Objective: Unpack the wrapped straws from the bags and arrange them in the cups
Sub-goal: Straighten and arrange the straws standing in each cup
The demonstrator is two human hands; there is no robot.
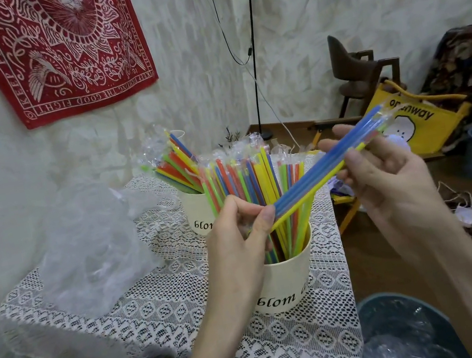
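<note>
A small bundle of wrapped blue and yellow straws (318, 171) is held slanting above the near cream cup (287, 280). My left hand (239, 241) pinches its lower end between thumb and fingers. My right hand (386, 180) holds the bundle near its upper half, fingers curled around it. The near cup is packed with many upright coloured straws (248, 183). A second cream cup (200, 213) behind it also holds a leaning bunch of wrapped straws (174, 166).
A crumpled clear plastic bag (90, 236) lies on the left of the lace-covered table (163, 311). A blue bin (404, 335) with plastic inside stands at the table's right front corner. Cables, a yellow bag and a chair fill the floor at right.
</note>
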